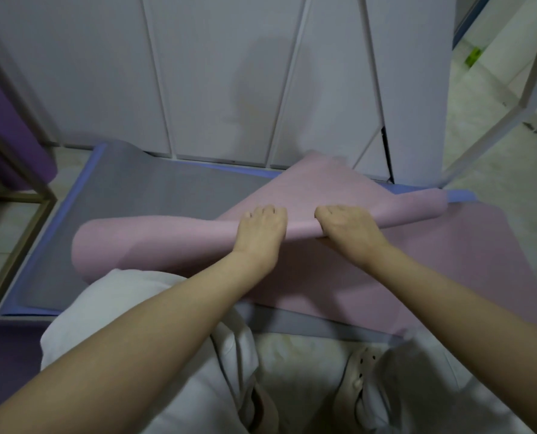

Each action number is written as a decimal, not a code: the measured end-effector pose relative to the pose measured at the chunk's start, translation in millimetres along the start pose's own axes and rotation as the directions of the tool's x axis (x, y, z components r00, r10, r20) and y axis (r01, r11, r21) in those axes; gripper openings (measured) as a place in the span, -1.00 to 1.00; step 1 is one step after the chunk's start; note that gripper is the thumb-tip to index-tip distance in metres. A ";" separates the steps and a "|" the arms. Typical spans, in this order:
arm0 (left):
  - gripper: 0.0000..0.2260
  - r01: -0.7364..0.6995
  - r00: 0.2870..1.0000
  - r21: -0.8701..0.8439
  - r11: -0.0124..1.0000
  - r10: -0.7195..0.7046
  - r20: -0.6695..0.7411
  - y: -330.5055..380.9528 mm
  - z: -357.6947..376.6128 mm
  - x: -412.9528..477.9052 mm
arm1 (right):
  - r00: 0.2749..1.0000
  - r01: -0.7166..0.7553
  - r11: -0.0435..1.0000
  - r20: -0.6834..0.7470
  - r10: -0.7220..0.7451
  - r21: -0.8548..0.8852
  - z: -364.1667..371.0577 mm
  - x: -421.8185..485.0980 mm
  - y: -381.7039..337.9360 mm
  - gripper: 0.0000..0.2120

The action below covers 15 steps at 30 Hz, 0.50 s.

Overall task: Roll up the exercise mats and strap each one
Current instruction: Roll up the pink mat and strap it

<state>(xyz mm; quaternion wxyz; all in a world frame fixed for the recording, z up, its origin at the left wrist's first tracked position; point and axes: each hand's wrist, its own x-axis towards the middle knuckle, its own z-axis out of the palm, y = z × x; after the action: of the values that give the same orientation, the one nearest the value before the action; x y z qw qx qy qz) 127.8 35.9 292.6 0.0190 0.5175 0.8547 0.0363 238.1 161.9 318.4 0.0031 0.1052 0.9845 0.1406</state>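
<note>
A pink exercise mat lies partly rolled across a grey mat with a blue edge on the floor. The pink roll runs from lower left to upper right, and a loose pink flap lifts off it toward the wall. My left hand sits on top of the roll with fingers curled over its far side. My right hand grips the roll's near edge just to the right, thumb tucked under. No strap is visible.
White cabinet doors stand right behind the mats. A rolled purple mat leans in a gold-framed rack at left. Another purple mat lies at lower left. My knees in white trousers fill the foreground. Tiled floor opens at right.
</note>
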 end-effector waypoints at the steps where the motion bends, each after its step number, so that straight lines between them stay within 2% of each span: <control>1: -0.64 0.018 1.000 0.024 1.000 -0.018 -0.001 1.2 3.7 -2.4 | 0.999 0.018 1.000 0.034 -0.017 -0.023 -3.0 3.6 0.2 -0.56; 4: -0.53 0.069 0.988 0.117 0.991 -0.052 -0.144 1.4 8.8 -4.8 | 0.984 0.007 0.998 0.180 0.005 -0.070 -8.0 11.5 1.0 -0.70; 6: -0.55 0.045 0.968 0.153 0.987 -0.006 -0.250 -2.2 7.5 -0.8 | 0.962 -0.052 0.999 0.267 0.051 -0.005 -13.3 16.8 1.3 -0.72; 8: -0.60 0.020 0.937 0.167 0.986 0.040 -0.347 -3.9 11.7 2.2 | 0.962 -0.071 0.997 0.265 0.070 -0.005 -14.7 20.9 1.8 -0.72; 10: -0.62 -0.005 0.929 0.178 0.984 0.071 -0.364 -1.2 7.4 1.6 | 0.961 -0.073 0.997 0.265 0.077 -0.025 -14.8 25.7 3.0 -0.73; 12: -0.61 -0.016 0.955 0.148 0.989 0.059 -0.291 -1.6 4.0 2.8 | 0.951 -0.072 0.997 0.302 0.074 -0.018 -17.1 30.9 3.0 -0.73; 15: -0.74 -0.010 1.000 -0.098 0.995 0.013 0.027 -9.0 6.1 5.2 | 0.929 0.003 1.000 0.370 -0.004 0.004 -19.8 34.9 1.5 -0.71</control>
<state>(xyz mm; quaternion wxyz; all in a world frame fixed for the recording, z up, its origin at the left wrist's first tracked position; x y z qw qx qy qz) 117.9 36.6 285.8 0.0561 0.5213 0.8486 0.0712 203.6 165.1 338.7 0.1884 0.1279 0.9668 0.1164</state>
